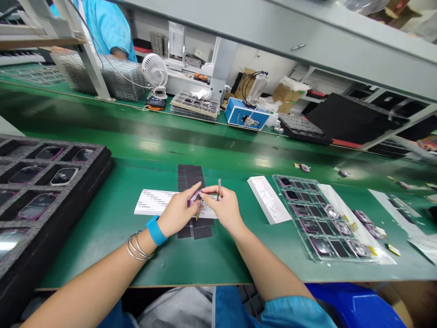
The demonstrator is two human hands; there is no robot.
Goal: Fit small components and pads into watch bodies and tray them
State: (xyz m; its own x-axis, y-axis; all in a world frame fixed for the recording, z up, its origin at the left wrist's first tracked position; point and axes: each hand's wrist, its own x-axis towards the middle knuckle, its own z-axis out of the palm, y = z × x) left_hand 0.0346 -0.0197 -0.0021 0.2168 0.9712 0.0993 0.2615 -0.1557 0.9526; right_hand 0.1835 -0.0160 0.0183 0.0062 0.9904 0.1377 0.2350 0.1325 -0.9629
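Green counter (143, 269) with foam tray (51, 182), two hands working above white label sheet (153, 202).
Left hand (177, 212) pinches small purple-edged part (195, 198); right hand (223, 207) is closed on tweezers (219, 189). If tweezers push hard, part could slip and drop.

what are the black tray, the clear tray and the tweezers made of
The black tray looks like dense foam: matte, faintly textured, with cut pockets. The clear tray looks like thin moulded plastic: see-through with a glossy sheen. The tweezers look like steel, from their dull grey metal sheen, though they are too small to be sure.
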